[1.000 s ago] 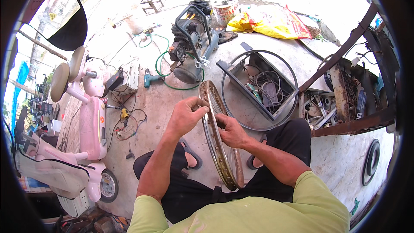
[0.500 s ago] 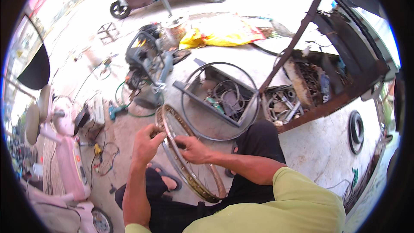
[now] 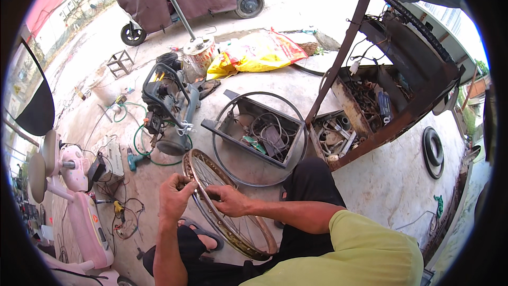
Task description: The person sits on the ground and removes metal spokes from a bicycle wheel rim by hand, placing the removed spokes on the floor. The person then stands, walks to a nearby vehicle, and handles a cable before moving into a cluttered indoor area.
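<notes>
A spoked wheel with a worn, rust-marked rim and no tyre leans tilted between my legs. On the outer left side of its rim, my left hand is closed in a pinch; whatever lies between thumb and forefinger is too small to make out. My right hand comes in from the right over the spokes. Its fingers are curled closed on the wheel's inner side by the rim, opposite my left hand, and the fingertips are partly hidden.
Ahead lie a large thin hoop and a dark metal tray of cables. A rusty framed cart with parts stands right, a compressor ahead left. A green drill and pink scooter are left; black tyres lie far right.
The view has tilted up and shifted, so more of the covered three-wheeler shows. Both hands stay at the same part of the rim, with slight finger movement.
</notes>
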Motion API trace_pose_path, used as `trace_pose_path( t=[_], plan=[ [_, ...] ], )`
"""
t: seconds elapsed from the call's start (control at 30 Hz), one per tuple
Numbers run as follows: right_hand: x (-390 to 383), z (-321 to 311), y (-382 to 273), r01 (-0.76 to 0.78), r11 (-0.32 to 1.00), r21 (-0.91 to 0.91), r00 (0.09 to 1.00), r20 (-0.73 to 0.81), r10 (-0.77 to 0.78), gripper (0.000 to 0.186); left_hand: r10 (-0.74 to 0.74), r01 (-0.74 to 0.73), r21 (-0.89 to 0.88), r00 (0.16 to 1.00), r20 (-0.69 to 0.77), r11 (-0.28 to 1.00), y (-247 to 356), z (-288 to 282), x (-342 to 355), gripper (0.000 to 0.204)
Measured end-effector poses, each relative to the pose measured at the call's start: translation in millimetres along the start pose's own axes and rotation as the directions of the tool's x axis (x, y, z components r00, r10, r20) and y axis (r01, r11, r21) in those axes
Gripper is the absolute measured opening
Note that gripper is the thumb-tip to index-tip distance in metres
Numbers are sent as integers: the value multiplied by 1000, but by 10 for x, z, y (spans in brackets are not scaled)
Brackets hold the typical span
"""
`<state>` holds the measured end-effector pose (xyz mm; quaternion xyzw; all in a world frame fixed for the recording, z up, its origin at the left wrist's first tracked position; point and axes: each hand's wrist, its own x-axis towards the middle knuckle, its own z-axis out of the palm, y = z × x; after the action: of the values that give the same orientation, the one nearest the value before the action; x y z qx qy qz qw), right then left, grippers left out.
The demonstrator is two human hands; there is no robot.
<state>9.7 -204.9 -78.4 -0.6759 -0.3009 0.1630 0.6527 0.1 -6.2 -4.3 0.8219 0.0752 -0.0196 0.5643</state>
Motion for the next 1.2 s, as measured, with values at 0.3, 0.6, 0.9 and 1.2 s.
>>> trace_pose_path(
  t=[0.3,0.6,0.9,1.2],
  plan=[
    [2,-33,-55,-120,992,-34,988,97,123,28,-17,17,-62,1000,1,998,-36,-11,-7,16],
    [-19,-24,-50,-43,999,-13,998,43,43,26,11,-11,28,1000,-14,1000,4,12,-39,17],
    [-19,-15,-11,1,999,-54,1000,9,0,22,-159,145,-708,986,47,691,-36,-188,36,9],
    [-1,-43,-193,-103,994,24,993,57,101,24,-139,210,-752,978,158,624,-179,-263,79,14]
  ],
)
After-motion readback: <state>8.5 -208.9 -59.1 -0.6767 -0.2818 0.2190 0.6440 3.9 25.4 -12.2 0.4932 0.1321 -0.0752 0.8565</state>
